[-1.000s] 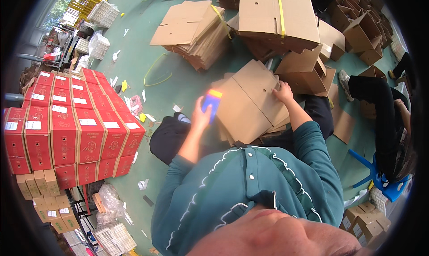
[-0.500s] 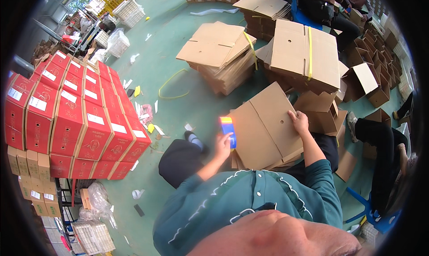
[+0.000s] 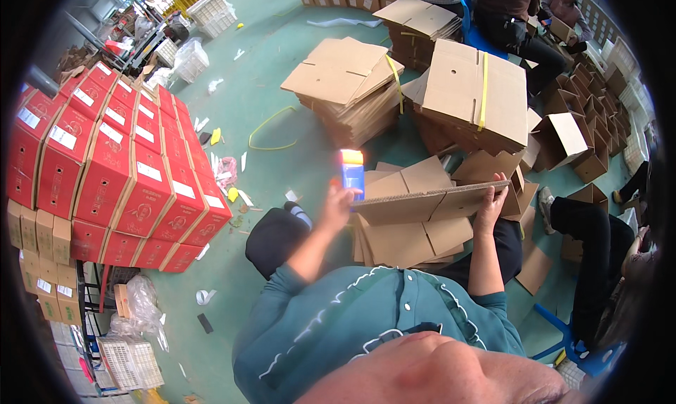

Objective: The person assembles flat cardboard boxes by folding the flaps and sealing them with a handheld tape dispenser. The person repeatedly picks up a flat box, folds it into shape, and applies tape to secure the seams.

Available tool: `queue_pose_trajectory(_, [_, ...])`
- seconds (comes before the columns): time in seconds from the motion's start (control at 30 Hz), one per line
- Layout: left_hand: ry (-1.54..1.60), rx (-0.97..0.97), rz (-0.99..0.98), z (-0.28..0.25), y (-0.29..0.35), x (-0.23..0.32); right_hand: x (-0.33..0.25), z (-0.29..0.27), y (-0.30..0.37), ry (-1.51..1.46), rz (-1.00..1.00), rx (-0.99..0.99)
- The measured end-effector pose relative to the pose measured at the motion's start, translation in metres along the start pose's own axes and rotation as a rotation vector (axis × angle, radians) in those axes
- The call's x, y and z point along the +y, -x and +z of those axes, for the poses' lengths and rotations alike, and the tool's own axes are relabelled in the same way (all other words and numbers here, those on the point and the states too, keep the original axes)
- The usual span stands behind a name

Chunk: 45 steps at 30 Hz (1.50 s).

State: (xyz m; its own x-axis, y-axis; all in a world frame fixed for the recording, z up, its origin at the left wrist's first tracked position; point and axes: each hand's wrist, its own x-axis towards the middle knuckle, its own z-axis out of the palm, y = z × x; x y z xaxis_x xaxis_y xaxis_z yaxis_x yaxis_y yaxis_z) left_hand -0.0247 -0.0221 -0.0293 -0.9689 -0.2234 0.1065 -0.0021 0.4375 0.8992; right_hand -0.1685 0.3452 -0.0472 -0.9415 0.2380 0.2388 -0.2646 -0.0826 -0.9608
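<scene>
A flat folded cardboard carton stands tilted on edge above a low stack of flat cartons by my lap. My right hand grips its right end, with the fingers at the upper edge. In my left hand is a blue handheld tool with an orange end, held upright at the carton's left end. The tool's exact kind is blurred. Whether the left fingers also touch the carton, I cannot tell.
Tall stacks of flat cartons and a yellow-strapped stack stand ahead. Red boxes are piled at the left. Open cartons lie at the right, near a seated person's leg. Scraps and a yellow strap litter the floor.
The carton has been raised from lying on the stack to standing on edge. My right hand has turned with it, and the left hand with the blue tool has moved slightly up.
</scene>
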Motion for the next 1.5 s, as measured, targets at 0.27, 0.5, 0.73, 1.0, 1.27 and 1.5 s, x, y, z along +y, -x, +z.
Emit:
queue_pose_trajectory(0.27, [-0.092,-0.769,0.077,-0.002,0.02,0.082,-0.035,-0.011,0.004,-0.008,0.208,-0.136])
queue_pose_trajectory(0.5, [-0.155,-0.729,-0.065,-0.01,0.036,0.097,-0.036,-0.021,0.006,-0.049,0.258,-0.312])
queue_pose_trajectory(0.73, [-0.342,-0.373,0.131,-0.008,0.038,0.091,-0.066,-0.004,0.0,-0.072,0.315,-0.438])
queue_pose_trajectory(1.0, [-0.578,-0.178,0.197,0.001,0.019,0.136,-0.096,-0.012,-0.015,0.136,0.205,-0.704])
queue_pose_trajectory(1.27, [-0.492,0.043,0.081,0.02,-0.005,0.104,-0.069,0.011,0.035,0.129,0.23,-0.767])
queue_pose_trajectory(1.5, [0.114,-0.043,-0.023,0.025,-0.04,0.01,-0.06,0.041,0.04,0.232,0.236,-0.555])
